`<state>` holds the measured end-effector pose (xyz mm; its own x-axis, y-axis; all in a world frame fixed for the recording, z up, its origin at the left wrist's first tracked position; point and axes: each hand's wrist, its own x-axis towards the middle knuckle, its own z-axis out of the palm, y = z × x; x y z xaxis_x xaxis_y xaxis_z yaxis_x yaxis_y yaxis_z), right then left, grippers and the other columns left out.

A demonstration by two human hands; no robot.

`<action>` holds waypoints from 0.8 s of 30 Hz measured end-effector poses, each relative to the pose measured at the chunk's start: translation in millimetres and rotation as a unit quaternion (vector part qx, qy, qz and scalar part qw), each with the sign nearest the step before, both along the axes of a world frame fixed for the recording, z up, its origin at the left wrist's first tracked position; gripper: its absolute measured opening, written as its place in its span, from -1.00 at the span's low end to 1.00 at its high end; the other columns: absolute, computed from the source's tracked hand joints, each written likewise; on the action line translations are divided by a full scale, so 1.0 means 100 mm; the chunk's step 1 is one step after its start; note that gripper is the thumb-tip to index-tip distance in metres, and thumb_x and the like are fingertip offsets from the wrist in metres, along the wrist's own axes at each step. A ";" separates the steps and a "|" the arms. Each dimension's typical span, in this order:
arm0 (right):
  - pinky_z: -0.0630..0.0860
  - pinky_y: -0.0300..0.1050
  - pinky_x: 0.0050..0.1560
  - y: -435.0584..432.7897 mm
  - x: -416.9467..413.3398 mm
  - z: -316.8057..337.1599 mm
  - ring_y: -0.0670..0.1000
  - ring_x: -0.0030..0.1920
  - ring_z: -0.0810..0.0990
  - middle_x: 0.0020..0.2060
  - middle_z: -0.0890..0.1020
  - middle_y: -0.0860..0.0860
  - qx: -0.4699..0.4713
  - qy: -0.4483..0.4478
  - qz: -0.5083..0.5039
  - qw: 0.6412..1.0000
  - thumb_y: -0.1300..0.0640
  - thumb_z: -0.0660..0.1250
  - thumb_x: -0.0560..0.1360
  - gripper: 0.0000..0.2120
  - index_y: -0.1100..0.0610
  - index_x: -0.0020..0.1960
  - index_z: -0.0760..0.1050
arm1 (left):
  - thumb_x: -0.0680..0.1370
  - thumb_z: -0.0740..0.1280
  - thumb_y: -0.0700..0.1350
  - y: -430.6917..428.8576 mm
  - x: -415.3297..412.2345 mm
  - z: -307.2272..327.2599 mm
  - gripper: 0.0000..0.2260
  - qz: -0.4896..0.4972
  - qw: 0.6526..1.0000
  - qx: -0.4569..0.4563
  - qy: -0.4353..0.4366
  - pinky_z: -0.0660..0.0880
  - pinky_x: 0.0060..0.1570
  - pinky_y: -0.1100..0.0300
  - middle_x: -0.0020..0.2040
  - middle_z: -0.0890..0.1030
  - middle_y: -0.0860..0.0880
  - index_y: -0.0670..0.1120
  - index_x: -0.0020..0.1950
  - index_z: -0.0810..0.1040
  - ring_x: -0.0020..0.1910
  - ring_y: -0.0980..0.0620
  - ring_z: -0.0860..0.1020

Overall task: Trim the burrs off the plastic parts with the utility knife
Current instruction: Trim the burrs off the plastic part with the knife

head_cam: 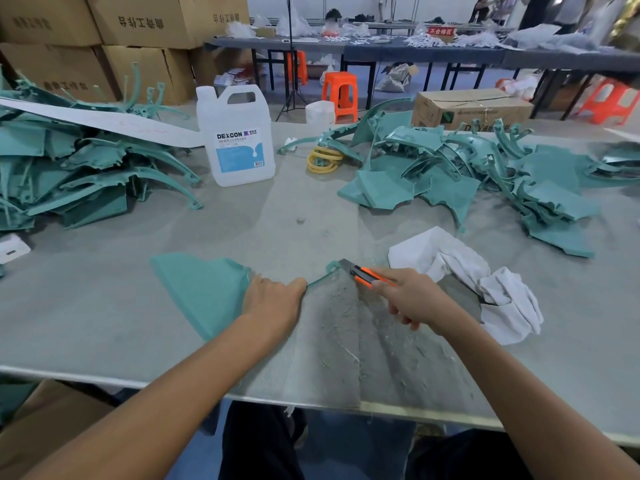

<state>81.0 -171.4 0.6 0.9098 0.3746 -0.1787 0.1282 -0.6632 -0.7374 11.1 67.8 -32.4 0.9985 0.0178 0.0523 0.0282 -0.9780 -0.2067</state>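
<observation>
Blade at the right end of the part's thin rib

The left hand grips 1 teal plastic part on the table, broad fin leftward; its slim rib runs right to a small lug, where the right hand (the nearer one), closed round the orange utility knife, sets the blade.

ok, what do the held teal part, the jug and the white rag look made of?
Teal part: seemingly moulded plastic, matte, with a thin curved rib. Jug: translucent white plastic, moulded handle, printed label. Rag: soft white cloth, possibly cotton; it lies crumpled in folds.
</observation>
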 end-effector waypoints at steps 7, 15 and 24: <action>0.45 -0.21 -0.51 0.03 -0.01 -0.05 -0.06 -0.53 0.46 -0.39 0.55 0.03 0.005 -0.016 0.009 1.000 -0.03 0.18 0.65 -0.66 -0.44 0.28 0.47 | 0.60 0.15 -0.14 0.00 0.01 -0.01 -0.86 0.002 1.000 0.002 -0.004 0.18 -0.15 0.07 -0.08 0.66 -0.11 0.01 0.13 0.39 -0.07 -0.18 0.60; 0.47 -0.15 -0.46 0.12 0.09 -0.03 -0.04 -0.50 0.45 -0.42 0.50 -0.04 0.172 0.003 -0.070 0.982 -0.16 0.47 0.46 -0.68 0.07 -0.15 0.48 | 0.59 0.16 -0.10 -0.15 -0.04 0.10 -0.85 -0.046 0.998 -0.005 -0.034 0.13 -0.15 0.04 -0.07 0.66 -0.09 0.02 0.15 0.40 -0.06 -0.17 0.58; 0.44 -0.16 -0.49 0.07 0.20 0.01 -0.04 -0.51 0.44 -0.47 0.49 -0.05 0.199 -0.019 -0.085 0.976 0.09 0.50 0.47 -0.76 0.13 -0.20 0.45 | 0.64 0.21 -0.06 -0.32 -0.07 0.13 -0.75 -0.108 0.975 -0.168 -0.093 0.39 0.17 0.03 0.08 0.59 -0.07 -0.02 0.30 0.49 0.12 -0.15 0.53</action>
<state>100.9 -164.1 1.3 0.9682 0.2498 -0.0146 0.0735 -0.3399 -0.9376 4.3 35.6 -19.0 0.9547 -0.1451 0.2597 -0.1800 -0.9768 0.1160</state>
